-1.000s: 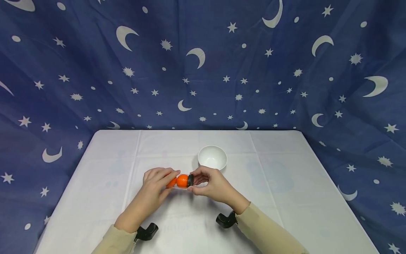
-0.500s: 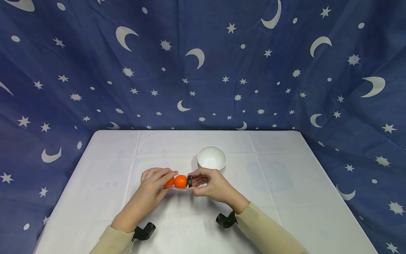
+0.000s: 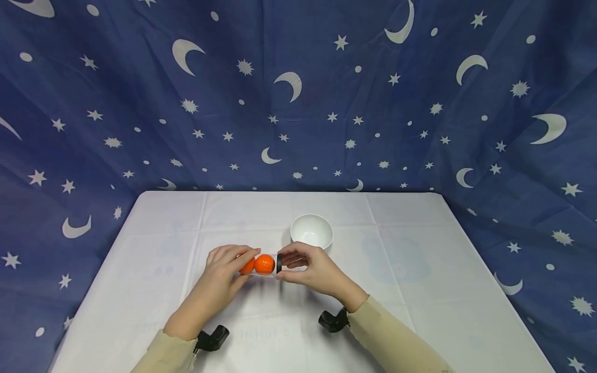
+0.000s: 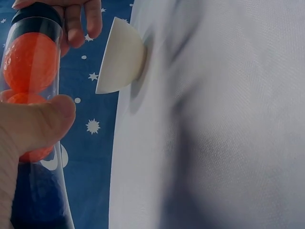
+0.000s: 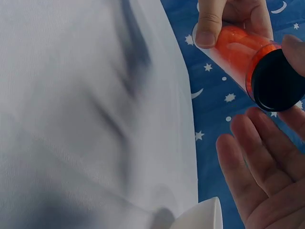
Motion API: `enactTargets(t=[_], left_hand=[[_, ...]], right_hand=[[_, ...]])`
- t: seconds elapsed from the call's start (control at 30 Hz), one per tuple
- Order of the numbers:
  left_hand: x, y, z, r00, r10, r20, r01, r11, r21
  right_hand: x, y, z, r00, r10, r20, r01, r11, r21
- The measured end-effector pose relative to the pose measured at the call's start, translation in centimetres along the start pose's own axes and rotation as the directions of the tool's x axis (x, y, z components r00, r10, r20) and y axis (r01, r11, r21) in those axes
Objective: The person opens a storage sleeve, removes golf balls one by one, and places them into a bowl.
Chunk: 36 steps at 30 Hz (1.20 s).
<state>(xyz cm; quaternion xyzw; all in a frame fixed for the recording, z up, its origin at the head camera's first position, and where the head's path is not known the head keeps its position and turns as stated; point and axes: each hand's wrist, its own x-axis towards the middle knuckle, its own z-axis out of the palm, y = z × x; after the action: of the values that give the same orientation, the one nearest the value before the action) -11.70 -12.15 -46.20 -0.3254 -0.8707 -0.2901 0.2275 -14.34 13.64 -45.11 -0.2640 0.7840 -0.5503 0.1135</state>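
The left hand [image 3: 223, 275] holds a transparent tube [image 5: 228, 57], with its thumb on the near side and its other fingers curled over the far side, so it is closed just as much as the width of the tube asks. The tube lies almost level in the air, above the white-covered table [image 3: 289, 331] and apart from it, and it reaches from the left hand toward the right hand [image 3: 314, 270]. Inside are orange balls in a row: one orange ball [image 3: 265, 264] is in plain sight between the two hands, and another orange ball [image 3: 247, 266] is partly hidden behind the left hand's fingers. At the tube's end nearest to the right hand there is a black cap [image 5: 279, 81]. The right hand pinches this cap between the thumb and the index finger, while its other three fingers are loosely extended and stand just beside the cap. A white bowl [image 3: 311, 232] stands on the table just beyond the right hand. Behind each hand there is a beige sleeve [image 3: 396, 339], and on the inner side of each wrist a black device [image 3: 334, 321] is fixed. Far beyond both hands hangs a dark blue curtain [image 3: 317, 52] with pale moons, stars and dots.
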Motion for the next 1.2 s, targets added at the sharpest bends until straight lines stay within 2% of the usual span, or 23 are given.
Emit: enactTargets(t=[0.13,0.3,0.4,0.63,0.8,1.03,1.1,1.2], left_hand=[[-0.1,-0.1,0.0,1.000,-0.007,0.004,0.007,1.000,0.014],[-0.2,-0.2,0.0,1.000,-0.024,0.010,0.023,0.999,0.025],[-0.4,-0.3,0.0,0.999,-0.038,0.012,0.038,0.999,0.023],[-0.8,-0.6,0.0,0.997,-0.068,0.021,0.068,0.997,0.024],[-1.2,-0.9,-0.1,0.997,-0.072,0.024,0.072,0.997,0.024],[-1.5,-1.3,-0.1,0.996,-0.085,0.024,0.084,0.996,0.028],[-1.5,-1.3,-0.1,0.995,-0.091,0.027,0.090,0.995,0.029],[-1.7,-1.3,-0.1,0.994,-0.103,0.032,0.102,0.994,0.028]], right_hand=[[-0.2,-1.0,-0.2,0.999,0.024,-0.035,-0.025,0.999,-0.034],[-0.7,-3.1,-0.5,0.998,0.028,-0.065,-0.029,0.999,-0.020],[-0.9,-3.4,-0.7,0.995,0.049,-0.087,-0.051,0.998,-0.025],[-1.2,0.8,-1.8,0.987,0.069,-0.147,-0.079,0.995,-0.064],[-2.2,1.1,-3.0,0.973,0.117,-0.200,-0.129,0.991,-0.045],[-4.0,-0.6,-5.0,0.961,0.099,-0.259,-0.126,0.988,-0.091],[-4.3,-0.3,-5.5,0.958,0.085,-0.274,-0.119,0.987,-0.109],[-4.7,1.5,-6.4,0.949,0.086,-0.302,-0.131,0.983,-0.130]])
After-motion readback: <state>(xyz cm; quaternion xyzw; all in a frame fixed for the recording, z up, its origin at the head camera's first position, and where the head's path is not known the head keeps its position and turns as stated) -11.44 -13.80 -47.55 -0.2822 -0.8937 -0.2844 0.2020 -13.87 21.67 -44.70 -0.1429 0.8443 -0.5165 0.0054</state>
